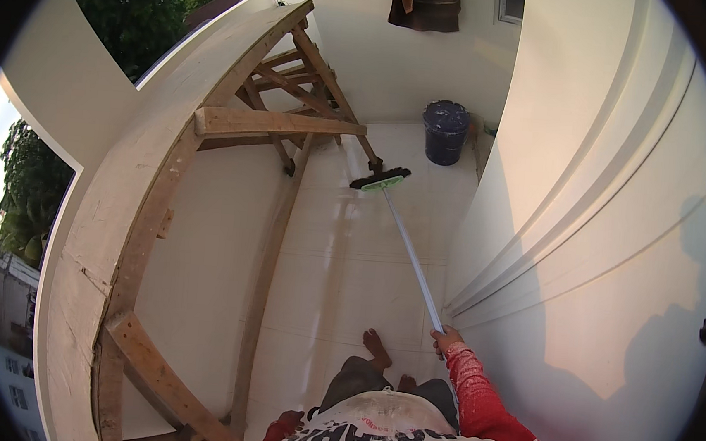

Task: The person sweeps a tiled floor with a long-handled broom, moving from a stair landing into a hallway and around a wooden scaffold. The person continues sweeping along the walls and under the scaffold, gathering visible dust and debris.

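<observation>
Overhead, the view drops onto a narrow balcony with a pale tiled floor (342,253) that runs from the person's bare feet toward 12 o'clock. Along the 3 o'clock side rises a white wall (603,199) with moulded bands, carrying the person's shadow. At 9 o'clock a curved white parapet (95,225) sweeps round, braced on its inner face by rough wooden framing (278,123) whose struts meet the floor near 12 o'clock. Further off at 12 o'clock a dark blue bucket (445,132) stands on the tiles against the far wall, with a brown cloth (426,2) hanging above it. Just short of the bucket lies the green-and-black head of a long-handled brush (380,179), bristles down on the floor, its thin pale pole slanting back toward 5 o'clock. The right hand (446,341), in a red sleeve, is clamped round the near end of that pole. The left hand (287,421) shows only partly at 6 o'clock beside the white shirt; I cannot tell whether its fingers are apart or together.
</observation>
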The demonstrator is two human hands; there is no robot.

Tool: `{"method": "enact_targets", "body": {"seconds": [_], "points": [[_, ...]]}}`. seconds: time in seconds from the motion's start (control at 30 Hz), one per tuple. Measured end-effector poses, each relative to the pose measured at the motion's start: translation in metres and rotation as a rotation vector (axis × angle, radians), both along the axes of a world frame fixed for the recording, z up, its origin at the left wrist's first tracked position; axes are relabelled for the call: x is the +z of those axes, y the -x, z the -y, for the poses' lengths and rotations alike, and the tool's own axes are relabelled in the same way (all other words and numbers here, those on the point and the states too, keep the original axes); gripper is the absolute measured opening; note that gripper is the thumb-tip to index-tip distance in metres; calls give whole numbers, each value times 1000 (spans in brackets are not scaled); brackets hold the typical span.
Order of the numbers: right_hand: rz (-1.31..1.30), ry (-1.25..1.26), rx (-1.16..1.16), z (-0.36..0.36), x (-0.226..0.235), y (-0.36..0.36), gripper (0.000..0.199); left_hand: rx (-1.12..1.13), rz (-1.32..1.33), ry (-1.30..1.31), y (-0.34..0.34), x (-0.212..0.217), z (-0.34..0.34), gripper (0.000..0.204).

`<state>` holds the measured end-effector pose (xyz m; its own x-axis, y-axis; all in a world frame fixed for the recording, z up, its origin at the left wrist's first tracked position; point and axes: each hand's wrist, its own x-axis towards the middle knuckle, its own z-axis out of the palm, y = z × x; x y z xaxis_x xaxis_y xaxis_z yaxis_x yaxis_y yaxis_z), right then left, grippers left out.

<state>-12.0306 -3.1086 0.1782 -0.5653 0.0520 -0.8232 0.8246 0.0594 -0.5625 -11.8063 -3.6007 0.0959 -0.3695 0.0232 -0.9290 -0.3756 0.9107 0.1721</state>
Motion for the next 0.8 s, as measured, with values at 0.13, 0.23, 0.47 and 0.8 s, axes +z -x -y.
{"method": "enact_targets", "body": {"seconds": [0.13, 0.23, 0.47, 0.8], "points": [[33, -195, 129, -8, -17, 72, 32, 360, 153, 76, 90, -23, -2, 32], [-35, -414, 306, -9, -17, 122, 38, -23, 21, -60, 216, -43, -8, 36], [166, -257, 320, -3, 18, 242, 45, 295, -1090, -139, 565, 111, -72, 33], [-123, -395, 735, 70, -107, 561, 52, -112, -1887, 325, 700, 387, -141, 23]]}}
